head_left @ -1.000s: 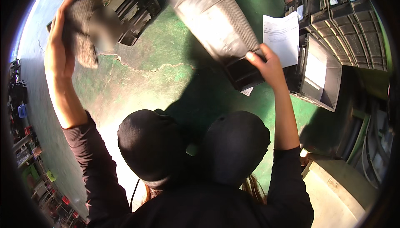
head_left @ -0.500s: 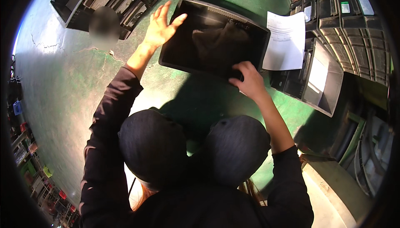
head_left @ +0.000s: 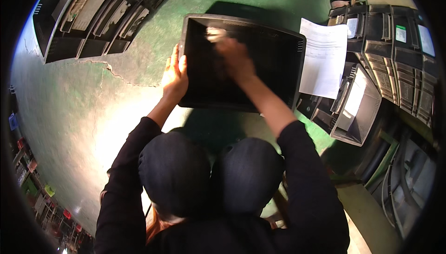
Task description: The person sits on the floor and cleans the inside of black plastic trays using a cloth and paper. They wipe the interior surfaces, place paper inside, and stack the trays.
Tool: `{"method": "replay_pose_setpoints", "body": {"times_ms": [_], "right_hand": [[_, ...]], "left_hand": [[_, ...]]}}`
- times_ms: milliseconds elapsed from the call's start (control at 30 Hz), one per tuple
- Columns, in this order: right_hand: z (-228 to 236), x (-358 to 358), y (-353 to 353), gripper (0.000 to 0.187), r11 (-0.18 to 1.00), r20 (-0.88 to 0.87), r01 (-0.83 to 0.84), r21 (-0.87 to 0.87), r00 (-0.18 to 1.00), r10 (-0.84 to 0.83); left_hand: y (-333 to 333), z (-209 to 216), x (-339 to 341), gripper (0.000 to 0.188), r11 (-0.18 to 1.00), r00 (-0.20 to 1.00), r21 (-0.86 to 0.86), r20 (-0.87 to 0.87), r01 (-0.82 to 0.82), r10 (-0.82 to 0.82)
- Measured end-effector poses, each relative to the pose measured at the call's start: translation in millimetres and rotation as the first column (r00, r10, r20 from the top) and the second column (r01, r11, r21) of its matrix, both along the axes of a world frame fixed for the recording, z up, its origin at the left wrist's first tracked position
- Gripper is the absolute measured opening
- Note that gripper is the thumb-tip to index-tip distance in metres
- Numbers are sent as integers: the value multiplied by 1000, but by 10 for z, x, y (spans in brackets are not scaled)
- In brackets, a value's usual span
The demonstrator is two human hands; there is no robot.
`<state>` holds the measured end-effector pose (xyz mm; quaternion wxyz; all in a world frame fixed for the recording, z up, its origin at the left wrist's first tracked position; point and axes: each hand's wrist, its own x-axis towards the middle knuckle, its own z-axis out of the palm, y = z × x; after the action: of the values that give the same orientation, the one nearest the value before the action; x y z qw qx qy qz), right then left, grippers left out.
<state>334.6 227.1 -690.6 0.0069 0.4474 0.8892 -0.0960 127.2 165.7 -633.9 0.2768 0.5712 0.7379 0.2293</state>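
Observation:
A black rectangular plastic crate [head_left: 244,107] lies on the green floor in front of my knees, its open side toward me. My left hand [head_left: 175,78] is closed on its left wall, the thumb at the rim and the fingers along the outside. Deep inside, near the far left corner, is my right hand [head_left: 234,56], smeared by motion. A pale, cloth-like piece [head_left: 215,34] shows just beyond its fingertips. Whether the right fingers grip that piece cannot be made out. Dark shadow hides much of the crate's inside.
Printed white paper [head_left: 324,59] lies against the crate's right side. Another black crate [head_left: 364,119] sits tipped beyond it, beside a stack of black crates [head_left: 378,45]. More crates [head_left: 95,17] stand at the far left. A crack [head_left: 118,75] runs across the floor.
My right hand has gone from the crate's near right edge to its far left inside. My left hand has closed on the left wall. The dark cloth-like shape has left the crate's middle.

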Motion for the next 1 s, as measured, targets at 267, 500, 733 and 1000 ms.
{"method": "replay_pose_setpoints", "body": {"times_ms": [267,500,733,1000], "right_hand": [[35,339,122,25,805,251,591,-49,787,-563],[83,-133,322,23,956,-297,251,-150,911,-286],[-43,638,-222,28,859,26,480,-180,875,-483],[-33,331,-141,27,922,-266,241,-304,908,-325]], "left_hand": [[55,204,114,48,994,999,-105,34,15,-11],[62,101,74,48,998,999,34,23,48,-49],[69,259,202,48,996,998,-88,61,-18,24],[74,144,162,47,969,997,234,-23,82,-79]]}}
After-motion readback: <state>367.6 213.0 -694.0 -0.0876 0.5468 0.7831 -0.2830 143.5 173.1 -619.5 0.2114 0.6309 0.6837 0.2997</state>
